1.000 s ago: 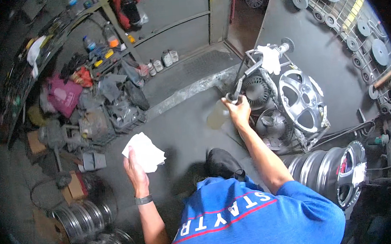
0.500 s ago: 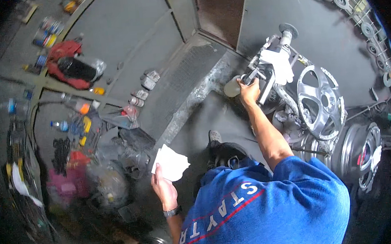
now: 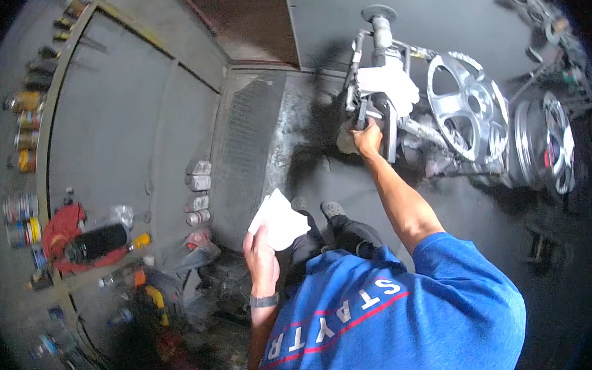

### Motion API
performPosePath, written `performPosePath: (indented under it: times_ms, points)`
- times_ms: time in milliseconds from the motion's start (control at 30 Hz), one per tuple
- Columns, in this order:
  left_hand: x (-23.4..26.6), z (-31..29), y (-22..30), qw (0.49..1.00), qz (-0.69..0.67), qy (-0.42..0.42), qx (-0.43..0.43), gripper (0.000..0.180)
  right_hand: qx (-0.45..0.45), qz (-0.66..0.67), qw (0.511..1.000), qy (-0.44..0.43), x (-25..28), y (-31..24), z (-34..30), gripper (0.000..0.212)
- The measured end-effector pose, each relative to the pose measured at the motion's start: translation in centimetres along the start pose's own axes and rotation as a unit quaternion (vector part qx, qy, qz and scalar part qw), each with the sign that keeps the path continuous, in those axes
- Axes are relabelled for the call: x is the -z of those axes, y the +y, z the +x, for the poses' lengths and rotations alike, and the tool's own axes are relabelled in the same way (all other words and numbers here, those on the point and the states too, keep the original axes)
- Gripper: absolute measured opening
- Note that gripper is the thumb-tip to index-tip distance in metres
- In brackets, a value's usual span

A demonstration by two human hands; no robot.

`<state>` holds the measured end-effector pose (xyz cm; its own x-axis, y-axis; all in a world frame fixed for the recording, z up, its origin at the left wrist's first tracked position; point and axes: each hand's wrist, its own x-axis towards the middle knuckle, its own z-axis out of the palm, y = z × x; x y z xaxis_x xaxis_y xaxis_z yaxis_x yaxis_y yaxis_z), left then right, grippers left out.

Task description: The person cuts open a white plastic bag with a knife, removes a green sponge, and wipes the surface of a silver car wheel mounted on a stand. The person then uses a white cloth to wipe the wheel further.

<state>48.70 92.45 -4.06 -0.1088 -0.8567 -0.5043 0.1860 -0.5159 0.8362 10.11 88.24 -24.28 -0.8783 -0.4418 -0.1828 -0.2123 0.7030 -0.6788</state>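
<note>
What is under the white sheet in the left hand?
Dark trousers and grey shoes show past the right side of the white sheet. Whatever lies directly beneath it, perhaps part of the left hand, is covered.

"Where was the wheel [image 3: 474,101]?"
"Upper right of the frame, right of the gloves [image 3: 385,86]; a second wheel [image 3: 557,142] sat farther right."
"And the sheet [image 3: 280,221]?"
"In the left hand [image 3: 261,258], lower left of the right hand [image 3: 369,137]."
"The containers [image 3: 198,183]?"
"Left of the sheet, farther up."

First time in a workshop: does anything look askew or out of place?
Mildly odd: a white glove or cloth lies draped over the metal stand, near the silver wheel, looking left there rather than put away.
</note>
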Motion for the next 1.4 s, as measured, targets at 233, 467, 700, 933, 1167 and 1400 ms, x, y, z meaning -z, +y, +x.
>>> performPosePath:
  times_ms: [233, 467, 700, 933, 1167, 1400]
  points:
    - [-5.0, 9.4, 4.3, 0.959, 0.070, -0.275, -0.013, 0.038, -0.014, -0.038, 0.998, -0.047, 2.3, 1.1, -1.0, 0.078]
    - [-9.7, 13.3, 6.7, 0.907, -0.030, -0.380, 0.179, 0.035, -0.090, 0.598, 0.719, -0.342, 8.8, -8.6, -14.8, 0.086]
    - [-14.4, 15.6, 2.6, 0.825, 0.261, -0.500, 0.018, 0.028, -0.139, 0.582, 0.780, -0.184, 10.7, -10.0, -20.1, 0.050]
    - [-17.9, 17.1, -4.1, 0.866, 0.301, -0.389, 0.089, 0.042, -0.221, 0.680, 0.699, 0.001, 14.0, -3.4, -22.1, 0.041]
    - [-23.3, 19.5, -14.5, 0.856, 0.377, -0.301, -0.186, 0.079, -0.246, 0.692, 0.676, -0.058, 17.0, 0.3, -20.1, 0.041]
    - [-27.7, 20.4, -19.4, 0.827, 0.449, -0.134, -0.311, 0.070, -0.309, 0.628, 0.711, -0.068, 22.8, 2.1, -15.5, 0.040]
